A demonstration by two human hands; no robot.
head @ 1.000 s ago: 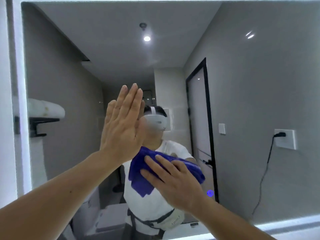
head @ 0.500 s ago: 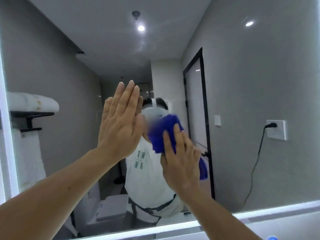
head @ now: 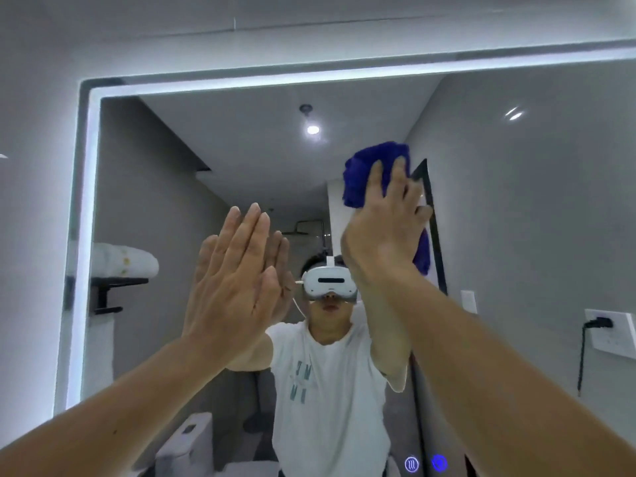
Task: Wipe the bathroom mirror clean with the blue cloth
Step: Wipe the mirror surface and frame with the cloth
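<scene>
Wiping seems midway: flat right hand [head: 385,232] presses cloth [head: 373,166] on mirror [head: 516,218] at 1 o'clock, left hand [head: 230,284] flat, empty; edges likely undone.

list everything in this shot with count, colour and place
mirror: 1, white lit border, straight ahead
blue cloth: 1, blue, high on the glass
touch icons: 2, blue glow, bottom of the glass
rolled towel: 1, white, reflected at left on a black shelf
wall socket: 1, white with black plug, reflected at right
ceiling light: 1, white, reflected at top
left hand: 1, fingers straight, flat against the glass
right hand: 1, pressing the blue cloth to the glass
</scene>
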